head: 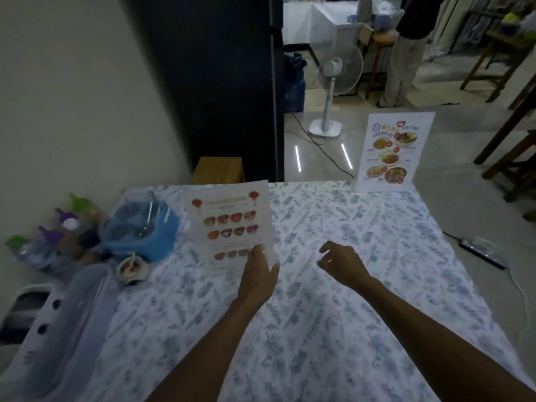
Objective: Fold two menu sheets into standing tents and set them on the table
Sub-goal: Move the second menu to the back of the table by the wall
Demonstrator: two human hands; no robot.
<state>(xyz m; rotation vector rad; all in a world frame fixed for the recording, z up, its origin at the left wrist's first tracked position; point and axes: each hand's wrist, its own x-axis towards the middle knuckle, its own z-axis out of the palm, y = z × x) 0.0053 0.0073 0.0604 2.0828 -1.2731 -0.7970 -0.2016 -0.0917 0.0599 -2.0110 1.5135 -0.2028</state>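
The left hand (258, 274) pinches the upright second menu sheet (232, 224) toward the table's (377, 285) far-left corner, the right hand (342, 264) loosely open and empty just beside it.

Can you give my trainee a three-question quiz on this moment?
1. True or false: the far menu already stands at the table's far right edge.
2. Which hand touches the near menu? A) left hand B) right hand C) both
3. Fill in: the blue container sits to the ____ of the near menu.

Key: 1 true; 2 A; 3 left.
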